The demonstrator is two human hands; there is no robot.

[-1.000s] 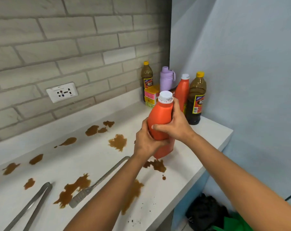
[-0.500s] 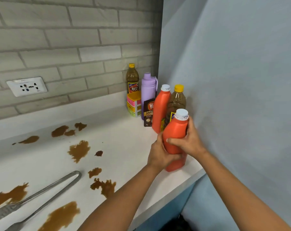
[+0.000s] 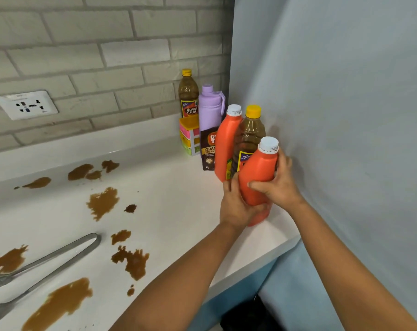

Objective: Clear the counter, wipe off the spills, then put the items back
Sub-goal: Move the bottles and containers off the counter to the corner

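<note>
Orange plastic bottle [image 3: 257,177] with a white cap, upright, base on or just at the white bench [image 3: 183,187] near its right end, close to the blue-grey side wall [image 3: 334,115]. Contact with the surface cannot be confirmed; the hands cover the lower body.

Left hand [image 3: 235,204]: wraps the bottle's lower left side, fingers curled around it. Right hand [image 3: 278,185]: grips the right side higher up, fingers [image 3: 256,186] across the front, thumb behind near the neck.

Directly behind the held bottle: a dark-liquid bottle with a yellow cap [image 3: 249,137], and left of that a 2nd orange bottle [image 3: 226,144] with a white cap. These 3 stand just beside one another. In front of the 2nd orange bottle's left side, a brown coffee-powder sachet [image 3: 207,149] stands upright. Behind it, a lilac flask [image 3: 211,106]. Left of the flask, a stacked pink-yellow-green box [image 3: 189,134], and behind the box a smaller dark bottle, yellow cap, label reading "Datu Puti" [image 3: 188,94], against the brick-pattern back wall [image 3: 83,56].

Brown spills [image 3: 102,201] lie scattered over the left and middle of the bench, about 10 patches, the largest at the lower left [image 3: 57,304]. Metal tongs [image 3: 47,263] lie at lower left, arms pointing toward the left edge, loop end toward the middle, partly between spill patches.

White wall socket [image 3: 27,105] on the back wall, upper left.
</note>
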